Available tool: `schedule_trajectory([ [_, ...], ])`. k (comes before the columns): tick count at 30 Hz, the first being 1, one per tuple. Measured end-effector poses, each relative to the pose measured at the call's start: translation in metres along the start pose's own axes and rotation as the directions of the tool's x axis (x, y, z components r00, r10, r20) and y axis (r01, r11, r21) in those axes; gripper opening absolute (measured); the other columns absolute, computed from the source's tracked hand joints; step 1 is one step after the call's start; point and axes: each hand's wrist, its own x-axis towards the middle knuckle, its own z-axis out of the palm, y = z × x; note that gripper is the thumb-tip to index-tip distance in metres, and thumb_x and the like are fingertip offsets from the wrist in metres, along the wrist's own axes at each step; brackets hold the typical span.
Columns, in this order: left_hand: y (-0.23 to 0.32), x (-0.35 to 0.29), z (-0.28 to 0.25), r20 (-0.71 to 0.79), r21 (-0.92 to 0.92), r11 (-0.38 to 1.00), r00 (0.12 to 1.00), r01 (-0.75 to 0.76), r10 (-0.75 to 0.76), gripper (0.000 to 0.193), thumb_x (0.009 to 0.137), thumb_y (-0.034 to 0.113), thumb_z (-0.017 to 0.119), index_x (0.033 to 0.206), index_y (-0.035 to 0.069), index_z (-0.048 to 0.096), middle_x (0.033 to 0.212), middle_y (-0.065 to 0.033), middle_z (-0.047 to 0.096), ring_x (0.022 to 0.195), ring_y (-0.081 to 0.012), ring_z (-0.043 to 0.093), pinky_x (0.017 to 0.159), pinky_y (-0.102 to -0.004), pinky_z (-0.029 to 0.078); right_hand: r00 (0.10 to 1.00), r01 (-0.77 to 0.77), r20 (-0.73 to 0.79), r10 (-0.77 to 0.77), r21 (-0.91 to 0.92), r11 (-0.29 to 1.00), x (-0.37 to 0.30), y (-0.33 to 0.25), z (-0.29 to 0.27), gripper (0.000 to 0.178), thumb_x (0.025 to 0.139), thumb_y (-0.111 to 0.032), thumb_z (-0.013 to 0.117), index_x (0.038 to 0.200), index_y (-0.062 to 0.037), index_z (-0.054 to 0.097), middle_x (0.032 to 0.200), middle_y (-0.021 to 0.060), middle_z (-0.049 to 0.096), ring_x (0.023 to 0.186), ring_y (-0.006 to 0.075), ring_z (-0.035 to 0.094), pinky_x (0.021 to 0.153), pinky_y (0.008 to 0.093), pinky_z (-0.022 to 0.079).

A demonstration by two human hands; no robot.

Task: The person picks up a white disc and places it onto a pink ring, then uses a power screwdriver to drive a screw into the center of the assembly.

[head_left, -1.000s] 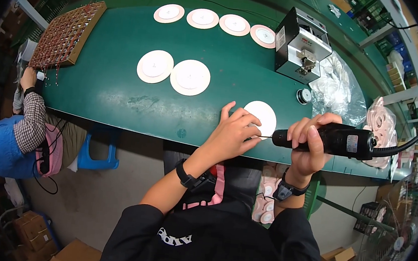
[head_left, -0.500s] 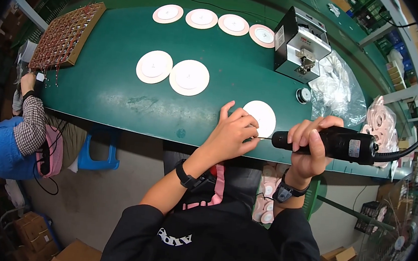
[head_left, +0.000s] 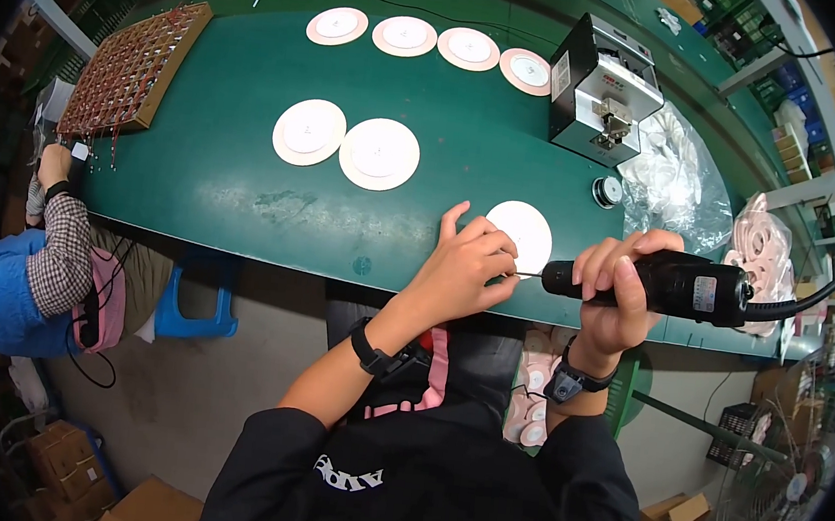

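Note:
My left hand (head_left: pixel 472 266) is closed at the near left edge of a white disc (head_left: pixel 526 233), thumb below and bent fingers above, with one finger raised. The fingers cover part of that edge, so any small part pinched there is hidden. In my right hand (head_left: pixel 621 285) is a black electric screwdriver (head_left: pixel 691 287), held level, its cable leaving to the right. Its thin bit (head_left: pixel 529 274) points left and reaches the left fingertips beside the disc.
Two pale discs (head_left: pixel 378 154) lie left of centre; several pink-rimmed discs (head_left: pixel 404 35) line the back. A black and silver machine (head_left: pixel 605 93) stands back right, beside a small spool (head_left: pixel 606 191) and clear plastic bags (head_left: pixel 682 175). A co-worker (head_left: pixel 24 273) sits left, near a wire-filled rack (head_left: pixel 134 68).

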Motion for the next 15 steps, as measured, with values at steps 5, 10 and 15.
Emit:
schedule_trajectory([
  [5, 0.0000, -0.0009, 0.0009, -0.006, 0.018, 1.000, 1.000, -0.006, 0.006, 0.010, 0.076, 0.017, 0.080, 0.078, 0.012, 0.071, 0.099, 0.0052, 0.068, 0.102, -0.0186, 0.062, 0.114, -0.0623, 0.028, 1.000, -0.004, 0.000, 0.004, 0.007, 1.000, -0.0021, -0.0011, 0.0016, 0.024, 0.091, -0.003, 0.055, 0.112, -0.0023, 0.044, 0.068, 0.0057, 0.046, 0.049, 0.0152, 0.044, 0.052, 0.0329, 0.044],
  [10, -0.0011, -0.0027, 0.0017, -0.011, 0.029, 0.999, 1.000, -0.015, 0.016, 0.010, 0.076, 0.016, 0.080, 0.078, 0.012, 0.071, 0.098, 0.0051, 0.068, 0.102, -0.0186, 0.062, 0.114, -0.0624, 0.028, 1.000, -0.009, 0.008, 0.009, 0.006, 1.000, -0.0037, 0.0001, -0.0002, 0.024, 0.091, -0.003, 0.055, 0.112, -0.0022, 0.044, 0.068, 0.0058, 0.046, 0.049, 0.0152, 0.044, 0.052, 0.0330, 0.044],
  [15, -0.0013, -0.0036, 0.0019, -0.012, 0.030, 0.999, 1.000, -0.019, 0.020, 0.010, 0.077, 0.016, 0.079, 0.078, 0.012, 0.071, 0.098, 0.0050, 0.068, 0.101, -0.0185, 0.062, 0.113, -0.0623, 0.028, 1.000, 0.002, 0.003, -0.002, 0.001, 1.000, -0.0050, 0.0001, -0.0005, 0.024, 0.091, -0.003, 0.055, 0.112, -0.0023, 0.044, 0.068, 0.0058, 0.046, 0.049, 0.0151, 0.044, 0.052, 0.0331, 0.044],
])
